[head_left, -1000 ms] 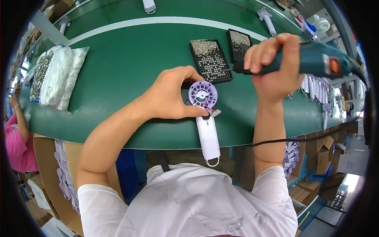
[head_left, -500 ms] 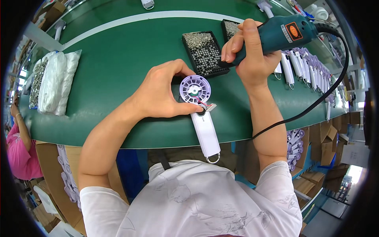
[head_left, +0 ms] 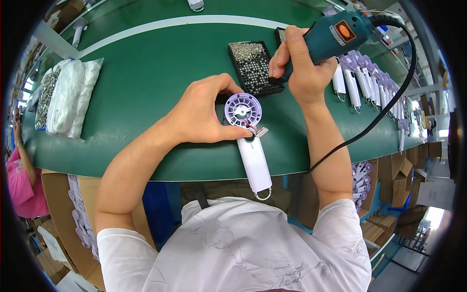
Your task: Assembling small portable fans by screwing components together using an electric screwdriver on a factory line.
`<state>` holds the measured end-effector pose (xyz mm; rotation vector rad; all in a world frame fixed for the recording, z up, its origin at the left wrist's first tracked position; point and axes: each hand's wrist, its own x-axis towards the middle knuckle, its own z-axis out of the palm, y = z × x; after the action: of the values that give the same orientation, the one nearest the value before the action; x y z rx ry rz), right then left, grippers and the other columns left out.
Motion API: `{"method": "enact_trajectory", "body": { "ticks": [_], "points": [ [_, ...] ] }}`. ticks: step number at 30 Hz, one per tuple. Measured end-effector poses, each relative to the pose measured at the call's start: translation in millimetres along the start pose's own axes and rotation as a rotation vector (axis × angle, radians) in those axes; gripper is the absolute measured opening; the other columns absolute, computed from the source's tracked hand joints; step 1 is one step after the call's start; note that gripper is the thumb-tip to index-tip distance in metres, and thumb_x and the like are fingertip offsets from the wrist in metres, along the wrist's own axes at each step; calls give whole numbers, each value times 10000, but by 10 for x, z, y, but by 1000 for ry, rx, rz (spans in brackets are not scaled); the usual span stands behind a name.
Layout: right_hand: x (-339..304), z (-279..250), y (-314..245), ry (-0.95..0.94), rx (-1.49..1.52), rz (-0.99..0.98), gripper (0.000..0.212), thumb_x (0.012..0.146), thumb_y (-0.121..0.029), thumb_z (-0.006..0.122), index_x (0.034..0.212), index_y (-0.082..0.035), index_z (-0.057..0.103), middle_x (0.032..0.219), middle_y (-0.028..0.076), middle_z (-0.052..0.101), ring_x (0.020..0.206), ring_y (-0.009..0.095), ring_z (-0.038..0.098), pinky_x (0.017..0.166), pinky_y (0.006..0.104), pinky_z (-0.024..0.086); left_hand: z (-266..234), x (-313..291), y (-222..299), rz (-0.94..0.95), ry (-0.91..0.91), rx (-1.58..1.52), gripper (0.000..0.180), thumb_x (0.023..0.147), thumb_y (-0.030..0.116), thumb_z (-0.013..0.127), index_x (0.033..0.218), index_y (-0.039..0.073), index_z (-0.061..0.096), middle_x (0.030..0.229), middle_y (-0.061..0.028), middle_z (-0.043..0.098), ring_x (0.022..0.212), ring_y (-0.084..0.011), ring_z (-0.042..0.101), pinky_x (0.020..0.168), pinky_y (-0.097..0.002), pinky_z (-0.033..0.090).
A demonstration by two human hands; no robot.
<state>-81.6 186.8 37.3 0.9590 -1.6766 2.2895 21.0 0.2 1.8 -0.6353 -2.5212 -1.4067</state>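
A green work surface [head_left: 146,82] with a curved white line is seen from above, in a workshop with cardboard boxes stacked along the right side.

At the near edge of the surface, roughly mid-way along it, a small handheld fan [head_left: 249,141] is laid flat: round lilac head [head_left: 242,110] toward the far side, white handle [head_left: 256,163] overhanging the near edge, a metal ring at its end. Thin red and dark wires are exposed where head meets handle.

The left hand [head_left: 204,114] is curled around the left of the fan head, thumb and fingers gripping its rim and neck.

The right hand [head_left: 301,65] is clenched around a teal electric screwdriver [head_left: 335,36], held above the far right part of the surface. Its tip is hidden behind the fingers, over a black screw tray [head_left: 255,68]. A black cable [head_left: 389,102] is trailed from the tool's rear, down over the near edge.

A second dark tray [head_left: 279,34] is partly seen just behind the first. A row of finished fans [head_left: 360,82] is lined up toward the right edge. Clear bags of parts [head_left: 68,95] are lying near the left edge.

A co-worker's pink sleeve [head_left: 22,180] is visible beyond the left edge.
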Motion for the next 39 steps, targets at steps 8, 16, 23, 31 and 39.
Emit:
{"method": "enact_trajectory", "body": {
  "ticks": [8, 16, 23, 31, 39],
  "points": [
    [-52, 50, -69, 78, 56, -18, 152, 959, -125, 694, 948, 9, 624, 597, 49, 607, 460, 127, 582, 434, 267, 465, 15, -16, -1, -30, -5, -27, 640, 573, 321, 949, 1001, -41, 640, 951, -174, 693, 890, -290, 699, 840, -363, 560],
    [-63, 53, -548, -62, 389, -12, 272, 1045, -236, 525, 1030, 14, 632, 581, 78, 546, 374, 169, 471, 379, 353, 454, -8, -21, 3, -63, -13, -80, 616, 572, 291, 963, 997, -20, 643, 960, -144, 703, 899, -253, 693, 857, -343, 537],
    [-114, 33, -619, -187, 233, 6, 403, 1099, -366, 359, 1120, -74, 635, 636, 15, 492, 417, 130, 420, 406, 299, 410, 2, 3, 13, -40, -21, -91, 592, 577, 242, 963, 1001, -19, 643, 955, -133, 703, 896, -239, 693, 846, -331, 540],
    [-118, 154, -649, -240, 170, 2, 347, 1092, -292, 394, 1095, -9, 594, 613, 44, 493, 395, 140, 433, 377, 306, 403, -12, -19, 37, -55, -31, -52, 598, 576, 244, 965, 1005, -19, 641, 948, -126, 700, 888, -232, 690, 837, -328, 541],
    [-146, 336, -666, -170, -78, -6, 220, 1053, -172, 500, 1048, 35, 576, 589, 68, 519, 387, 141, 458, 369, 312, 424, -11, -10, 33, -75, -44, -54, 589, 587, 237, 963, 1007, -12, 633, 956, -123, 688, 889, -229, 684, 843, -330, 543]
  ]
}}
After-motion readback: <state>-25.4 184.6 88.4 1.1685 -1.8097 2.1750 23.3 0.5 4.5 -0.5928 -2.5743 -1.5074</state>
